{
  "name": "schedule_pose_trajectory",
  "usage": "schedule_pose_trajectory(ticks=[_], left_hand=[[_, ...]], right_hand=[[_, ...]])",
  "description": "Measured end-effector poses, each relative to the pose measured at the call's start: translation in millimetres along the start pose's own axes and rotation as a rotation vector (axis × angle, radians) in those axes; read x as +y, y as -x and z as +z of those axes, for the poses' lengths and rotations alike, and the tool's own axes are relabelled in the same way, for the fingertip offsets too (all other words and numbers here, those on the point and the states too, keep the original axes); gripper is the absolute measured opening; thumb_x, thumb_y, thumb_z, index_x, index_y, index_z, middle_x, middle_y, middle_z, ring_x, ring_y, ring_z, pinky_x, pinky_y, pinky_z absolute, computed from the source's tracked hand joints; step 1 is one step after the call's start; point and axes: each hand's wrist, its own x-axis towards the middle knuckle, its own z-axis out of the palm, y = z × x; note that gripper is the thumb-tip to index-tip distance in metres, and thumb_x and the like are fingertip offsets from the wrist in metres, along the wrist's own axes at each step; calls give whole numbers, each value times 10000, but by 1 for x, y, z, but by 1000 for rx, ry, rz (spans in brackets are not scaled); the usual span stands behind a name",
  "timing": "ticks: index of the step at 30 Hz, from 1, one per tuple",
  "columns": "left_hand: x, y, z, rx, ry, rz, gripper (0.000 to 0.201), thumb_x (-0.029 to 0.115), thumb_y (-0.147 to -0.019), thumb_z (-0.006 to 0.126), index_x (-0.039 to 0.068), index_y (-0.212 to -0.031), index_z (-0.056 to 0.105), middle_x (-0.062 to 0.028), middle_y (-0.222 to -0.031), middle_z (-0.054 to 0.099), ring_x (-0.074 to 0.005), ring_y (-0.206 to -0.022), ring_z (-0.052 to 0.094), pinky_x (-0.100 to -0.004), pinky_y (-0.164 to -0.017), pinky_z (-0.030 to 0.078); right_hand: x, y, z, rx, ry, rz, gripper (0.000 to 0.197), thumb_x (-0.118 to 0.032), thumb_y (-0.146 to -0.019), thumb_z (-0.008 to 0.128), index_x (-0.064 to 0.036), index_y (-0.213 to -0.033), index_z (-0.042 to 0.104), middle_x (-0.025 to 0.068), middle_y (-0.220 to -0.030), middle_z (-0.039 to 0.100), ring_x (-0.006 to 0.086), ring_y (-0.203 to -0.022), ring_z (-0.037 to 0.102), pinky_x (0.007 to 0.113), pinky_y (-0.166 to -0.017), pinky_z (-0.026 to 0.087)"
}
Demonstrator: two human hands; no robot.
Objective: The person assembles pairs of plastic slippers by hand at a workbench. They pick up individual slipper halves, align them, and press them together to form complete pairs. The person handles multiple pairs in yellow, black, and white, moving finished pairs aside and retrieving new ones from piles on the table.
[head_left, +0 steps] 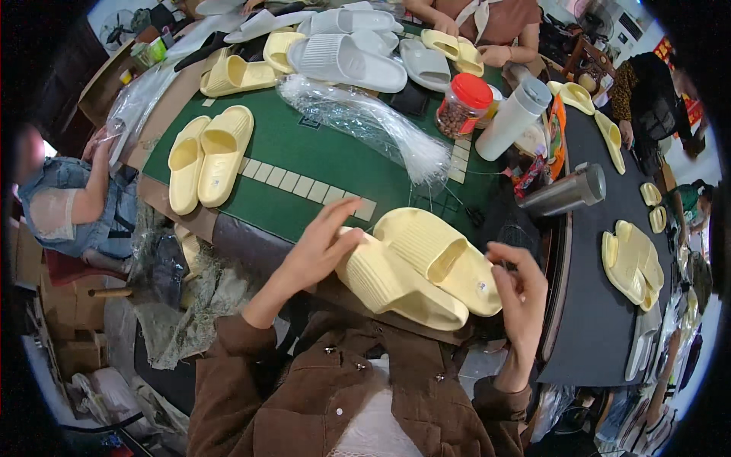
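Two pale yellow slide sandals lie together at the table edge in front of me, side by side and slightly overlapping. The nearer slide (400, 293) has its ribbed strap turned left; the farther slide (419, 236) shows its open heel toward the right. My left hand (316, 247) is at their toe ends, index finger stretched out and thumb close against the nearer slide. Beside the heel of the farther slide is my right hand (521, 293), fingers bent but apart, its thumb near the rim. Neither hand is visibly wrapped round a slide.
Another yellow pair (212, 156) stands on the green mat (274, 126). Beyond lie a bundle of clear plastic ties (373, 126), grey slides (346, 61), a red-lidded jar (463, 103), a white bottle (514, 118) and a steel tumbler (563, 190). Other people work around the tables.
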Motion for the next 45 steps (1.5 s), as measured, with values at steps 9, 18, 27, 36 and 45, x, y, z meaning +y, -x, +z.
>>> schedule_pose_trajectory(ticks=[9,18,27,36,45], left_hand=[[0,-2,13,25,93,-200,461,119,-950,543,55,-1396,446,-119,-1064,596,-223,-965,583,-309,-851,467],[-42,-20,-18,144,366,-351,269,135,-965,549,39,-1215,574,-10,-893,589,-76,-805,535,-231,-742,456],[-34,-60,-30,165,379,-94,260,143,-981,541,1,-1195,585,-23,-992,622,-77,-891,564,-234,-801,470],[-27,-53,20,171,4,103,303,196,-967,534,31,-1213,598,-118,-1177,606,-245,-1145,554,-347,-1001,405],[-20,-52,29,49,22,114,344,254,-886,637,63,-1173,631,-147,-1130,639,-310,-1054,608,-390,-910,470]], right_hand=[[57,-40,27,-63,652,-119,310,-220,-846,665,-68,-1111,613,134,-905,678,360,-784,664,451,-682,527],[56,-29,53,-55,647,-100,150,-186,-877,607,-56,-943,571,165,-642,633,364,-603,644,460,-535,494],[57,-14,74,-67,514,-39,249,-155,-884,586,-64,-1108,529,190,-677,649,386,-627,652,482,-542,500],[76,-24,79,64,586,-209,309,-144,-913,548,-58,-1203,488,208,-820,672,393,-643,653,476,-555,527],[82,-21,86,-44,663,-152,372,-151,-906,563,-4,-1233,461,215,-789,667,380,-639,657,465,-530,530]])
